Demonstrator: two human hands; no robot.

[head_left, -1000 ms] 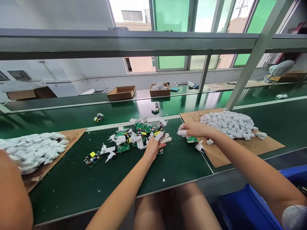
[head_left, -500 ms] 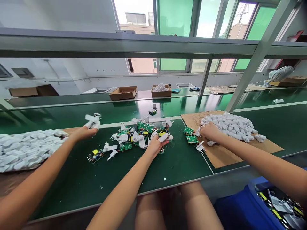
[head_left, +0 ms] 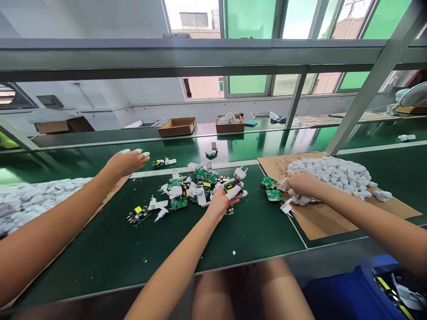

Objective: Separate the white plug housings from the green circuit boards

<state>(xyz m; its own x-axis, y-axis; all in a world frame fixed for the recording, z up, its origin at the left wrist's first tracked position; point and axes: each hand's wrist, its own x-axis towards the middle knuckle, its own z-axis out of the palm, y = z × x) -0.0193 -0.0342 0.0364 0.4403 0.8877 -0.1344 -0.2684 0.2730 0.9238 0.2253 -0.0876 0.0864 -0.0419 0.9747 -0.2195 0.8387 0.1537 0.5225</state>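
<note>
My left hand, white covers on its fingertips, closes over the right end of a heap of green circuit boards with white plugs. A circuit board with dark parts shows between thumb and fingers, partly hidden; a white plug sticks up beside it. At the left edge of a mound of small white pieces, my right hand has its fingers pinched together; what they grip is hidden. Two green boards and a white two-pin plug lie just left of that hand.
A co-worker's hand reaches in from the left, near a board on the shiny green belt. White pieces cover the left side. Brown cardboard lies right. A blue bin stands below; a metal beam crosses above.
The co-worker's hand has let go of a board with a white part, which now lies on the belt. My two hands stay nearly in place; the view has shifted slightly.
</note>
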